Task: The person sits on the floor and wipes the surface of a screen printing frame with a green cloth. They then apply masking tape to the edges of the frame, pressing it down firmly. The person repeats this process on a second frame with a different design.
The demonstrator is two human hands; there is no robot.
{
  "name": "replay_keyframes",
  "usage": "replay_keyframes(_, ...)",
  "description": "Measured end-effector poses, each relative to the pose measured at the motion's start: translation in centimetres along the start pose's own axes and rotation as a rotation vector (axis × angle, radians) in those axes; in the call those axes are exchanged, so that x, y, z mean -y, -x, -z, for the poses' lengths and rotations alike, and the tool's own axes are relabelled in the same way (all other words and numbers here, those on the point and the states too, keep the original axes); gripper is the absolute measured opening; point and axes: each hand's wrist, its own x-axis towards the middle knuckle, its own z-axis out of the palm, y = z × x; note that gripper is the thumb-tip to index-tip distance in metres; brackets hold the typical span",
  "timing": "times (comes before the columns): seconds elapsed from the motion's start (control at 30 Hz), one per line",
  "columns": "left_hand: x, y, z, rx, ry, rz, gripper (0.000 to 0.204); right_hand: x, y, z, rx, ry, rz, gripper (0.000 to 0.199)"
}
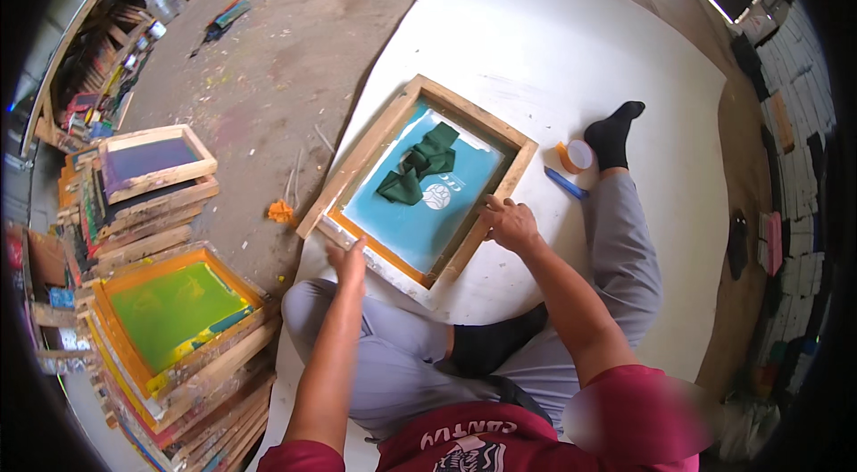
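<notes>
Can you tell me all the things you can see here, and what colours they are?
Screen frame: one, wood with blue mesh, on the white sheet.
Cloth: one, dark green, lying on the mesh.
White sheet: one, spread on the floor.
Tape roll: one, orange and white, beside the foot.
Blue tool: one, beside the frame.
Stacked frames: many, top mesh green, at left.
Purple-mesh frame: one, at left.
Left hand: on the frame's near edge.
Right hand: gripping the frame's right edge.
</notes>
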Motion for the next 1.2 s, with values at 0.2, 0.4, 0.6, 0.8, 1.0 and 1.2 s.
replay_keyframes(0.2,-5.5,0.5,1.8,0.376,0.333,-0.002,0.087,1.5,1.1,-0.7,0.007,-0.013,-0.097,0.061)
replay_keyframes(0.4,-7.9,-7.2,1.1,0.644,0.547,-0.093,0.079,7.1,2.3,-3.1,-0.175,-0.103,-0.178,0.057)
replay_keyframes(0.6,-6.3,-6.9,0.1,0.498,-0.047,-0.218,0.066,10.3,3.6,-4.9,-0.101,-0.097,-0.186,0.059)
replay_keyframes(0.8,-2.2,-7.1,0.6,0.309,-0.178,-0.519,0.041,6.9,5.1,-4.6,-0.162,-0.1,-0.159,0.055)
replay_keyframes(1.0,-3.8,-6.5,0.3,0.368,-0.183,-0.538,0.048,6.2,6.2,-3.1,-0.191,-0.073,-0.162,0.047)
replay_keyframes(1.2,-2.7,-7.8,-2.2,0.497,-0.021,-0.501,0.054,5.8,7.2,-3.6,-0.129,-0.152,-0.168,0.049)
